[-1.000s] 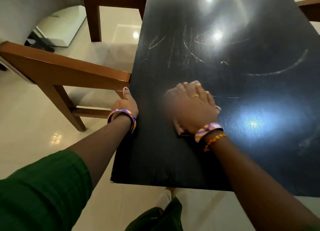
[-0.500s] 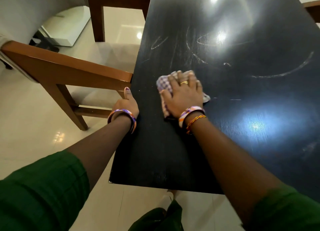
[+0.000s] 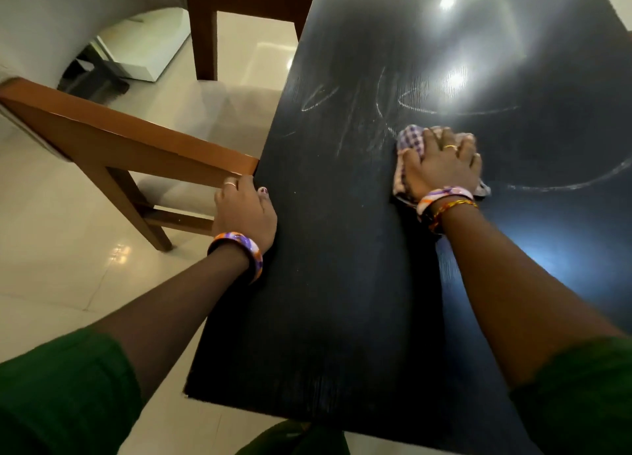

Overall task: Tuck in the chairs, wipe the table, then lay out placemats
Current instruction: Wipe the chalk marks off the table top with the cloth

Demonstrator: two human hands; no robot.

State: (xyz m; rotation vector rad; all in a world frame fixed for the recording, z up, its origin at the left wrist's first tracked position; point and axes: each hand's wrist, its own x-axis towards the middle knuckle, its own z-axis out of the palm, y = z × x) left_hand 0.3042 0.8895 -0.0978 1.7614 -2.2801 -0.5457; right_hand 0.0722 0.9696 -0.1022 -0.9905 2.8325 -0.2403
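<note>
Wiping step under way: right hand (image 3: pixel 441 162) flat, pressing checked cloth (image 3: pixel 410 140) mid-worktop (image 3: pixel 325 318) among smears (image 3: pixel 362 119), left hand (image 3: pixel 244 212) curled over left edge beside chair (image 3: pixel 136 147); next, probably sweeping cloth across those smears.

I am seeing a desk (image 3: pixel 342 283) topped in black wood-grain board, glossy enough to be throwing back ceiling lights, with pale chalky smears (image 3: pixel 383 109) dulling part of the sheen. The cloth (image 3: pixel 410 138) is looking like soft woven cotton in a purple-and-white check, matt and crumpled. The chair (image 3: pixel 130 143) is showing smooth, satin-finished brown wood with a pale fabric seat. The floor (image 3: pixel 61 273) is gleaming as polished cream tile. Both sleeves (image 3: pixel 65 396) are reading as matt green fabric.
</note>
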